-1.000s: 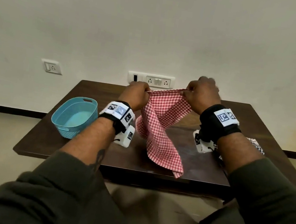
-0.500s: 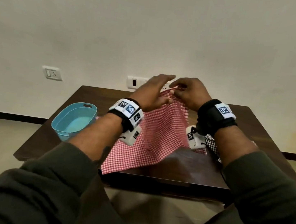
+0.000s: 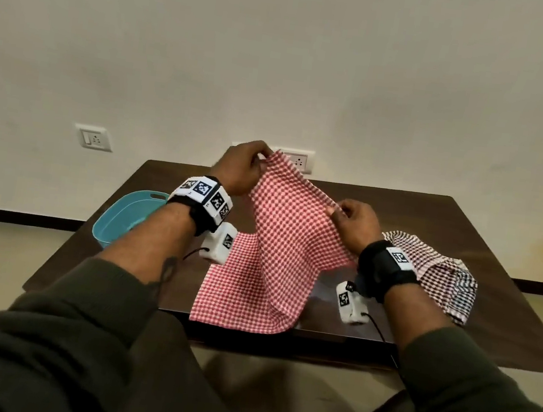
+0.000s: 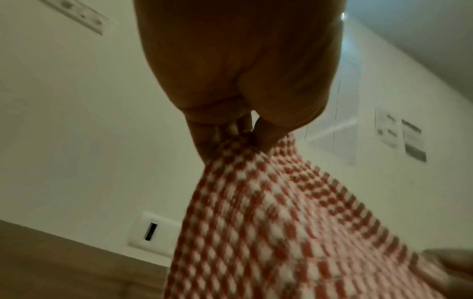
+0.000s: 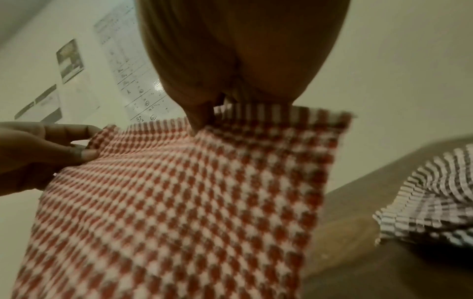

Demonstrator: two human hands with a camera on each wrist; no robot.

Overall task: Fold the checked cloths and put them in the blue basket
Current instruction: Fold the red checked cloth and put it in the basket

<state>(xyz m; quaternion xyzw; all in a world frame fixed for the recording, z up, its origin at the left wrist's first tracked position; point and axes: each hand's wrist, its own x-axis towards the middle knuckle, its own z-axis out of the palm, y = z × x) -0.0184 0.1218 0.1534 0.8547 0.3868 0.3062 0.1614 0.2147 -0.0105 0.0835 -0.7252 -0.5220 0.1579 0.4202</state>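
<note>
Pinching the top edge of the red checked cloth (image 3: 279, 241), the left hand (image 3: 240, 167) holds one corner high while the right hand (image 3: 354, 223) grips the other corner lower, both with fingers curled on the fabric. Its lower part drapes onto the dark surface (image 3: 488, 227) at the near edge. More checked cloths (image 3: 440, 273) lie crumpled at the right. At the left sits the blue basket (image 3: 123, 217).

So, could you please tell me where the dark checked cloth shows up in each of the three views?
Head: dark checked cloth lies on the table's right side, beyond the right hand.
Left wrist: not in view.
Right wrist: at the right edge, on the table.
Shared landmark: the red checked cloth, pinched by both hands.
</note>
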